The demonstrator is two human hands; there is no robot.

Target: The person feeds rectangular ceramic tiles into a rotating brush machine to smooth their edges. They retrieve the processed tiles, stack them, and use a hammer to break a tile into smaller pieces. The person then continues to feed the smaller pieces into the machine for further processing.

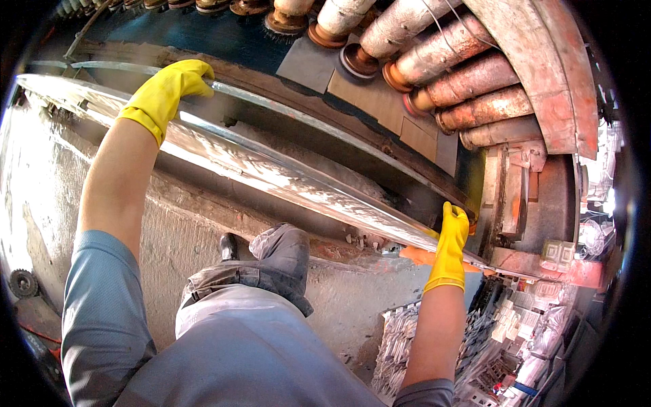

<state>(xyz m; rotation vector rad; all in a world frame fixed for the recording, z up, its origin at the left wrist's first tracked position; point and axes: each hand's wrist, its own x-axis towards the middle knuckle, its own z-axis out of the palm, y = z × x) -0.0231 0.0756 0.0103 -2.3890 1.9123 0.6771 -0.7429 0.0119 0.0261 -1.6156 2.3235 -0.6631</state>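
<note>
We grip a long, shiny panel (285, 180), our yellow-gloved left hand (178, 91) and right hand (452, 234) curled over it, the right near one end; rusty cylinders (449, 53) lie beyond.

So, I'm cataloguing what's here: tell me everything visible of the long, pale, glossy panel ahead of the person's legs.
The long, narrow, pale, glossy panel slants from upper left to lower right, with bright, streaky reflections along its face and a thin upper edge. It looks hard and smooth; its material is uncertain. The yellow-gloved left hand and yellow-gloved right hand overlap it; contact is unclear.
</note>
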